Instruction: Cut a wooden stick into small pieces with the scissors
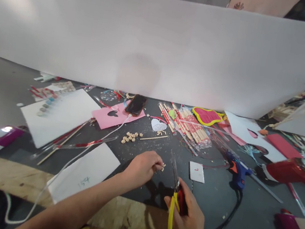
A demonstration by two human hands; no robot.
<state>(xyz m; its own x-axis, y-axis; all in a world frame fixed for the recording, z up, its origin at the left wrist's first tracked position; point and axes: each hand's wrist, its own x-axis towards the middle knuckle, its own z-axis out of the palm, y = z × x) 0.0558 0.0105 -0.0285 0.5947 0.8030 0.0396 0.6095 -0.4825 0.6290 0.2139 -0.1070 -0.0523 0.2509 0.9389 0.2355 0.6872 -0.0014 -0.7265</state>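
Note:
My left hand (143, 168) is over the dark table with its fingers pinched together. Small pale wooden bits (163, 167) show at its fingertips; whatever sits inside the pinch is hidden. In my right hand (190, 221) is a pair of scissors (174, 186) with yellow and red handles, the blades pointing up and away. Beyond my left hand lie a heap of small wooden pieces (131, 137), a thin wooden stick (154, 137) and a white paper heart (158, 125) with little wooden bits at its lower edge.
A blue glue gun (239, 172) and red lamp (294, 170) lie rightward. Packaged chopsticks (193, 126), a phone (136, 104) and pink paper (103, 116) lie farther back. A white board (162, 47) stands behind. A white cable (77, 156) crosses the left side.

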